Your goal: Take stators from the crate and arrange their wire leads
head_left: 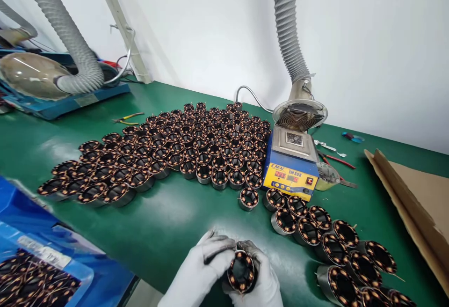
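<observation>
Gripping from either side, the gloved left hand (214,256) and gloved right hand (260,269) hold one copper-wound motor stator (241,269) between them, low and near the middle of the view. The left fingers bend in toward its rim from 10 to 11 o'clock; the right hand wraps its side from 1 to 4 o'clock. Both are closed around it. Its round end faces the camera, copper coils ringing a dark bore, and a thin wire end stands at 12 o'clock. Both white gloves are darkened at the fingertips.

With the held stator as the dial's center, a single stator (249,198) stands on the green bench (182,222) at 12 o'clock. At 1 o'clock sits a solder pot (293,176) with a blue case and a yellow panel; its red display is lit, the digits hard to read. Above it hangs a round fume hood (300,115) on a grey ribbed hose (286,21). A packed field of stators (196,143) spreads from 10 to 12 o'clock, and a smaller group of stators (333,248) runs from 1 to 3.

Farther out, red-handled pliers (340,160) lie between 1 and 2, cardboard (428,190) at 2, a blue bin (79,266) of wired parts at 9, and yellow-handled cutters (130,116) at 11.
</observation>
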A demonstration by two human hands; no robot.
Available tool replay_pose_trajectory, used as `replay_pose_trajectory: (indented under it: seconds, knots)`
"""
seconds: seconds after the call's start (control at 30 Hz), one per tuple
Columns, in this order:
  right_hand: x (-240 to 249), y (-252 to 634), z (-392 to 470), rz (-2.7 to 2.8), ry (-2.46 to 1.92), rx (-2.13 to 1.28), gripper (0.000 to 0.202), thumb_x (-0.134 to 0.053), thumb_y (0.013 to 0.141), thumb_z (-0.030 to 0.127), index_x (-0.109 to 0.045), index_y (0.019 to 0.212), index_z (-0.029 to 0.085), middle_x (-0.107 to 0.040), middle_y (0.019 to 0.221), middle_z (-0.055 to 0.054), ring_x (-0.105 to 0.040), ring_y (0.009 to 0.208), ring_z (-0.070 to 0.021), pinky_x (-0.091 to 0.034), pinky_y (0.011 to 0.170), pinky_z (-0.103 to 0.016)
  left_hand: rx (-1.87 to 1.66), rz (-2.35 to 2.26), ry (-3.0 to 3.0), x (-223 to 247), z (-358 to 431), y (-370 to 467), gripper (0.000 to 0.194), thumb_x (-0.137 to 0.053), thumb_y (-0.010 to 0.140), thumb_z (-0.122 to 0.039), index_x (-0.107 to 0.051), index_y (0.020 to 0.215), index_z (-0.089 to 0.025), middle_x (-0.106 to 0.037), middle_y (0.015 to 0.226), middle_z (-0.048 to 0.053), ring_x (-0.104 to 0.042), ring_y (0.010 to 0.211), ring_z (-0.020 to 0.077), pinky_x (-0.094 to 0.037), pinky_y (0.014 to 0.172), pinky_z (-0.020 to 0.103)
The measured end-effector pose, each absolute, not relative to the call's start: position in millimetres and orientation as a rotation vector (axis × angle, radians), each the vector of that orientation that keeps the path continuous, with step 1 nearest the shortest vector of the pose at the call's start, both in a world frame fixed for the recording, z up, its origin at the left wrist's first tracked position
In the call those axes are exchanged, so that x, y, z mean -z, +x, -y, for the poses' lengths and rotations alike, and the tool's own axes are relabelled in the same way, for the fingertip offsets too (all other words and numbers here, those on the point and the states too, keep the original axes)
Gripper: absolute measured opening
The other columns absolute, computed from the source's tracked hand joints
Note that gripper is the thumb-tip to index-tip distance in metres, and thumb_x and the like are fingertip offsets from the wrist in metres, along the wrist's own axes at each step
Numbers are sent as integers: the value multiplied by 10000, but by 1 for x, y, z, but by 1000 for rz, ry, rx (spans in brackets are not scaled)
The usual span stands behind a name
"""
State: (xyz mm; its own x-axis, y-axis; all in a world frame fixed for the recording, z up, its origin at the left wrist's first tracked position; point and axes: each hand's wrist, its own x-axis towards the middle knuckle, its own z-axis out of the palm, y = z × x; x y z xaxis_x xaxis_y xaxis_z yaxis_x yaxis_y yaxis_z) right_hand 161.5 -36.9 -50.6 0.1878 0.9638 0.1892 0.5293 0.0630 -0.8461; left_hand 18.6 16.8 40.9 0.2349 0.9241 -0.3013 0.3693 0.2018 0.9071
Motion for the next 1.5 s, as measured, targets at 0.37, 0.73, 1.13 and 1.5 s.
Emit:
replay_pose_trajectory:
  seconds: [0.37, 0.73, 1.13, 1.5]
  knots:
    - [41, 164, 33, 1593, -1584, -483, 639, -684, 487, 156, -472, 1086, 223, -655, 1042, -84, -633, 928, -275, -525, 788, -374, -510, -1339, 1346, -55, -40, 21, 171, -525, 697, -251, -688, 670, -203, -684, 721, -4, -569, 844, 212, -406, 764, 286]
    - [37, 168, 33, 1633, -1589, -513, 600, -709, 536, 207, -475, 1087, 236, -644, 1042, -74, -631, 919, -270, -507, 804, -380, -763, -1311, 836, -46, -30, 43, 117, -635, 603, -267, -635, 616, -150, -645, 587, 3, -590, 630, 163, -453, 617, 260]
    - [40, 168, 31, 1646, -1574, -497, 610, -702, 531, 207, -456, 1089, 223, -646, 1024, -88, -641, 885, -264, -525, 778, -379, -928, -1384, 748, -55, -29, 43, 356, -701, 513, -262, -640, 842, -139, -715, 884, 96, -642, 862, 225, -483, 789, 309]
    - [43, 169, 31, 1662, -1555, -494, 579, -695, 555, 250, -455, 1082, 229, -648, 1033, -76, -637, 915, -260, -529, 787, -380, -993, -1418, 1091, -55, -46, 23, 290, -578, 731, -426, -669, 912, -218, -699, 991, 52, -584, 1003, 232, -395, 956, 382]
